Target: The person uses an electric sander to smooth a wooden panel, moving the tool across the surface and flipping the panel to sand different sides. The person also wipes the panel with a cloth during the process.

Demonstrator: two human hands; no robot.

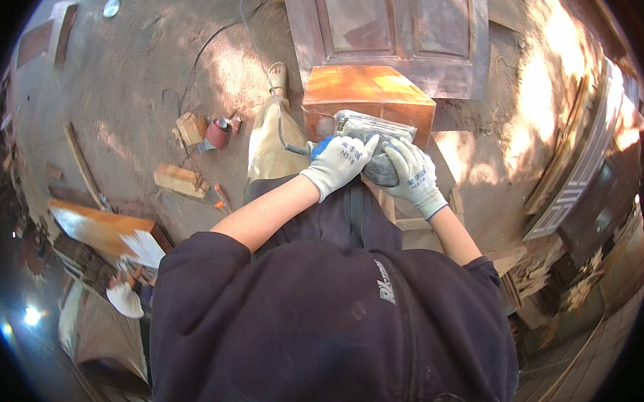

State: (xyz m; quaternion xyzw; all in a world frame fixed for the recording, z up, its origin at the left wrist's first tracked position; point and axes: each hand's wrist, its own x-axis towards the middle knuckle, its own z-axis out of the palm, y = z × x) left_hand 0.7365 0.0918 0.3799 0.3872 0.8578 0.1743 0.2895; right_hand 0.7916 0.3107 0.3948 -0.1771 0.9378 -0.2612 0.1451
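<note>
A dusty grey corded power tool, which looks like a belt sander (373,125), lies against the near face of an orange-brown wooden box-like piece (367,84). My left hand (340,161), in a white and blue work glove, is closed around its left part, beside the cord. My right hand (412,172), gloved alike, curls over the rounded grey part on the right. The tool's underside, where it meets the wood, is hidden. From its left end the power cord (281,124) runs past my leg and sandalled foot toward the far side.
Beyond the wooden piece lies a dark panelled door (393,25). On the ground at left are a reddish abrasive roll (218,134), wood blocks (181,180) and an orange-handled tool (222,197). A varnished board (107,228) stands farther left; another person's white-covered head (125,301) shows below it.
</note>
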